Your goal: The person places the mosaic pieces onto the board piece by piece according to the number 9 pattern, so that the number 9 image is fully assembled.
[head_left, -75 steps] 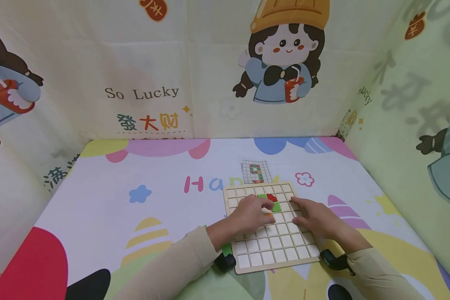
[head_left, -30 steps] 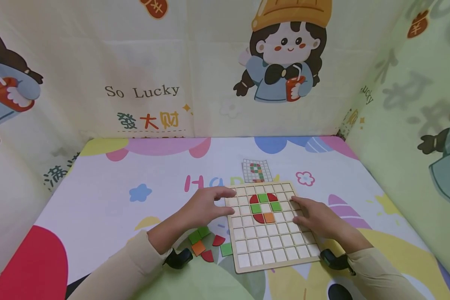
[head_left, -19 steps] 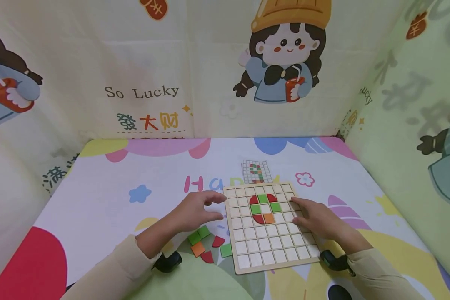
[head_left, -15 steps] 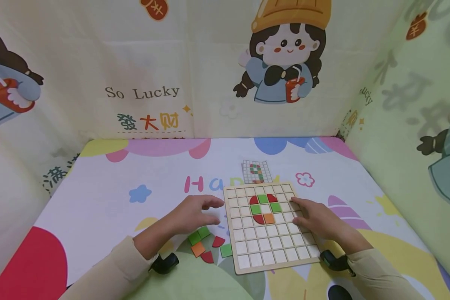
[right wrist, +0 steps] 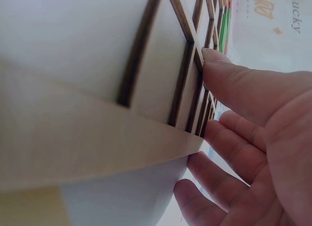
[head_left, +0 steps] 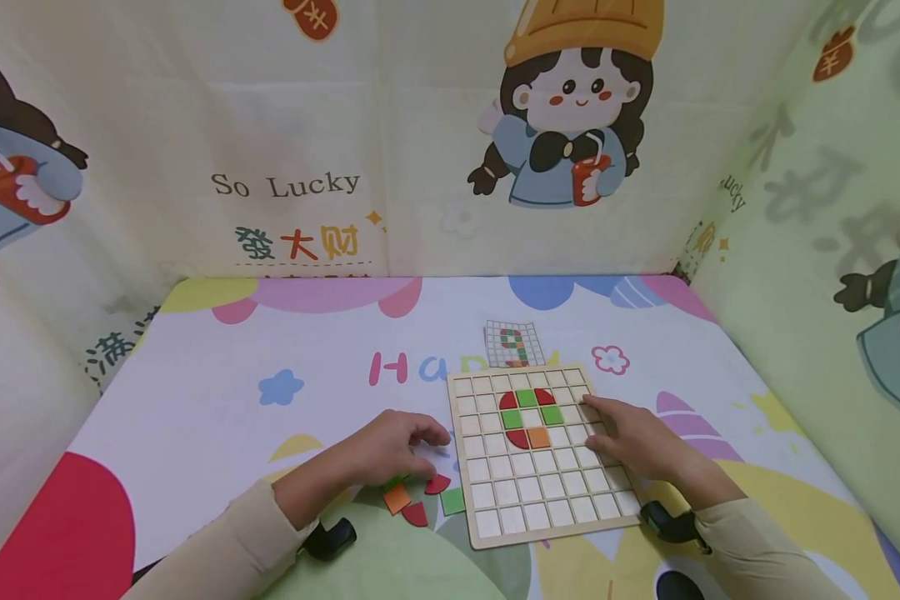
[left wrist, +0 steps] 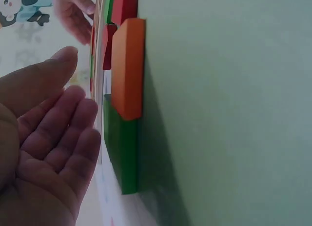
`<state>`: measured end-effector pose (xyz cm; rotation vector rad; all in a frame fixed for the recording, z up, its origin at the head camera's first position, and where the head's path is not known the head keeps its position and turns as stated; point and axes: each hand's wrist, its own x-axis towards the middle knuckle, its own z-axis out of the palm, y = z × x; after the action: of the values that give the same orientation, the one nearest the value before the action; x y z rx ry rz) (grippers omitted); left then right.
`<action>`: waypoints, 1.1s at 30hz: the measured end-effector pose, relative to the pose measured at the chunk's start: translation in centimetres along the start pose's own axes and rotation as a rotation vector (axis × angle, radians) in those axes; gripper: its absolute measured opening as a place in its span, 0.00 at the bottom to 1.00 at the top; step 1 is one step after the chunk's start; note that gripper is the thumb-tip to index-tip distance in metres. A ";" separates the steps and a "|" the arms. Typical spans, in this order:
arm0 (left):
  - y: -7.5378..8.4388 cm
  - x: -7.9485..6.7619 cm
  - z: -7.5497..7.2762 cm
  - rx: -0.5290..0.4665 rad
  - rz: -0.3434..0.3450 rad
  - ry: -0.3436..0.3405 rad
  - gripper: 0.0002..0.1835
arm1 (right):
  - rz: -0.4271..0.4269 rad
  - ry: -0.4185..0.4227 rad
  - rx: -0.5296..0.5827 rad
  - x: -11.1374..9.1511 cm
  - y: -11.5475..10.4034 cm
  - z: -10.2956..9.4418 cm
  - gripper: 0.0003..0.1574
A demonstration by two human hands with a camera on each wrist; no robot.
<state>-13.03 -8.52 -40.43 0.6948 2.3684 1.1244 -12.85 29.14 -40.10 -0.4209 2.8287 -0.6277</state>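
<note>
My left hand [head_left: 390,448] hovers over loose tiles left of the wooden grid board [head_left: 555,487], thumb and index finger apart. In the left wrist view its palm holds nothing, and an orange square tile [left wrist: 127,70] and a green square tile [left wrist: 122,148] lie beyond the fingers. My right hand [head_left: 637,433] holds the board's right edge; in the right wrist view the thumb [right wrist: 239,84] lies over the grid and the fingers are at the edge. On the board, red quarter-round tiles [head_left: 517,438], green tiles [head_left: 512,418] and one orange tile [head_left: 539,437] form a ring.
Behind the board lies a small printed grid card [head_left: 513,343] with a coloured figure. Red quarter-round tiles [head_left: 415,514] and a green square tile [head_left: 452,501] lie by the board's left side. A patterned cloth [head_left: 330,333] covers the table, and printed curtains [head_left: 420,125] stand around it.
My left hand has withdrawn from the board, where more tiles now show, and moved left, then lowered over the loose tiles, covering the green ones. My right hand has stayed put.
</note>
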 end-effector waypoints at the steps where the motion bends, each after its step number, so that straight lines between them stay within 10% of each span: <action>1: -0.1 0.0 0.1 -0.003 0.002 -0.016 0.18 | 0.001 0.000 0.000 0.0 0.0 0.0 0.44; 12: -0.1 0.3 0.6 0.042 0.012 -0.111 0.16 | 0.003 0.000 0.004 0.0 -0.1 0.1 0.43; 33: -0.5 0.7 0.8 0.084 0.062 -0.072 0.11 | 0.013 0.001 0.009 0.0 -0.1 0.1 0.43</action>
<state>-13.25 -7.89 -41.38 0.8287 2.3585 1.0126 -12.86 29.04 -40.11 -0.4009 2.8259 -0.6384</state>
